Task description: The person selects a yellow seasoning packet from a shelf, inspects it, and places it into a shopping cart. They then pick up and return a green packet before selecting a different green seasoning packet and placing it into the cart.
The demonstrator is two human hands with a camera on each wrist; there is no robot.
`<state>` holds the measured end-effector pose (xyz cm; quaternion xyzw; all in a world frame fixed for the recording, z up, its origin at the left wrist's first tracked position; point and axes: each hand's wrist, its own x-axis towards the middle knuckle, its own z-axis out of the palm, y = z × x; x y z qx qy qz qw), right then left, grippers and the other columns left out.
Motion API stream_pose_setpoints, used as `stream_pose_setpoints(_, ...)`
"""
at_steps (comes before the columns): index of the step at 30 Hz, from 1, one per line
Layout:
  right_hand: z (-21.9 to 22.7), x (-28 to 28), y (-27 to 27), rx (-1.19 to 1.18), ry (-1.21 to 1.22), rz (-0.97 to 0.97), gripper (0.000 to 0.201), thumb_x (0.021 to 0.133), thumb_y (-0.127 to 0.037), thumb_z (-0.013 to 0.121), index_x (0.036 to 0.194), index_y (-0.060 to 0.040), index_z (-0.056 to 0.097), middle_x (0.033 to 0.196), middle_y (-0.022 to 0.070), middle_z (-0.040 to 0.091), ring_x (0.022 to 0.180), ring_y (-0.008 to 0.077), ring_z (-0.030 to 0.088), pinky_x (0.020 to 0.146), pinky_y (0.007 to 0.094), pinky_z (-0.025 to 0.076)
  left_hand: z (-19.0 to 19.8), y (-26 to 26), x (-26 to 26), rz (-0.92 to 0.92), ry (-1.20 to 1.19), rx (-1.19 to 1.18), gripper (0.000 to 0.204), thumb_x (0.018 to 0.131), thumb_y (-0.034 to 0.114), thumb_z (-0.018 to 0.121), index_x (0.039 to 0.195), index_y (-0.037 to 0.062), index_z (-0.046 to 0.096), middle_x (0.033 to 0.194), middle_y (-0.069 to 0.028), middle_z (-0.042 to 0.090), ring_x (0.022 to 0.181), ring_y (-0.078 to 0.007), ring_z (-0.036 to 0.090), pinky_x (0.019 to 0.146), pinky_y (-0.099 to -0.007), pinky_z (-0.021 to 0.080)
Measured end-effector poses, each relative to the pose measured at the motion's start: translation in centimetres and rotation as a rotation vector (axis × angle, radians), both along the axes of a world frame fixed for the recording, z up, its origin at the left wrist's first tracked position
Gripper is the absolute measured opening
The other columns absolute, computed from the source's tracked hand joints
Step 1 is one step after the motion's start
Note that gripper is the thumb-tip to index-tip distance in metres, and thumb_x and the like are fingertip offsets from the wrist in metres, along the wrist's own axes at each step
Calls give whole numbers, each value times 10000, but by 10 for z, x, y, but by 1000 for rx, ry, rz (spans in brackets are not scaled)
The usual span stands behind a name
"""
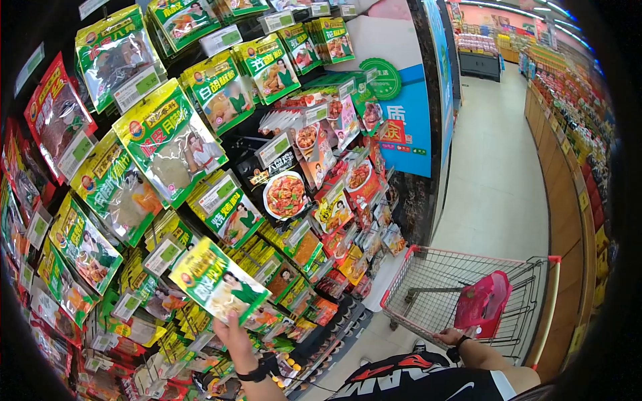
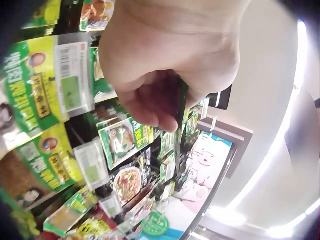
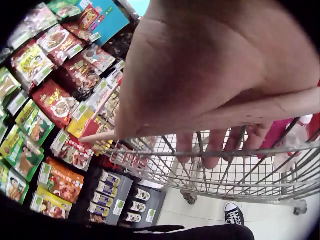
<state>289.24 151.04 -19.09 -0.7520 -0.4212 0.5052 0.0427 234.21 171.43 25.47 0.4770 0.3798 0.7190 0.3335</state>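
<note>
In the head view my left hand [image 1: 235, 342] pinches the lower edge of a green and yellow packet [image 1: 219, 282], held in front of the rack. The left wrist view shows the hand [image 2: 167, 55] from behind, fingers curled, with the packet's thin dark green edge [image 2: 182, 102] between thumb and fingers. My right hand [image 1: 452, 336] is at the near side of a wire shopping cart [image 1: 468, 253]. Its palm lies over the cart's pale handle bar [image 3: 280, 106] in the right wrist view, and the fingers of this hand [image 3: 200, 65] bend down past the bar.
Hanging seasoning packets [image 1: 167, 144] with price tags fill the rack at left. A pink bag [image 1: 483, 302] lies in the cart. Beyond the cart an aisle floor [image 1: 491, 154] runs between a blue panel [image 1: 404, 117] and a long wooden-sided display [image 1: 545, 160]. A shoe [image 3: 233, 214] shows below.
</note>
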Motion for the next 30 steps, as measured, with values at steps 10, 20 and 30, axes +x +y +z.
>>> stream_pose_setpoints(10,35,-13,32,461,-436,367,417,851,-479,610,1051,-142,752,1029,156,712,1015,367,631,934,487,485,-102,-28,120,-615,562,-325,230,949,197,645,1090,21,686,974,-79,728,837,-180,679,743,-342,529)
stream_pose_setpoints(20,309,-135,118,760,929,54,344,986,-253,607,1235,-16,598,1152,101,657,1055,190,601,879,340,497,-115,-45,199,-490,1211,158,402,869,255,680,1191,18,634,923,-146,640,717,-344,664,642,-411,542)
stream_pose_setpoints(30,286,-143,114,612,882,-193,335,1002,-94,555,1326,-11,537,1264,53,614,1118,168,577,970,331,464,-121,-39,174,-405,948,-118,448,842,450,710,1060,69,623,877,-120,612,786,-307,635,674,-408,515)
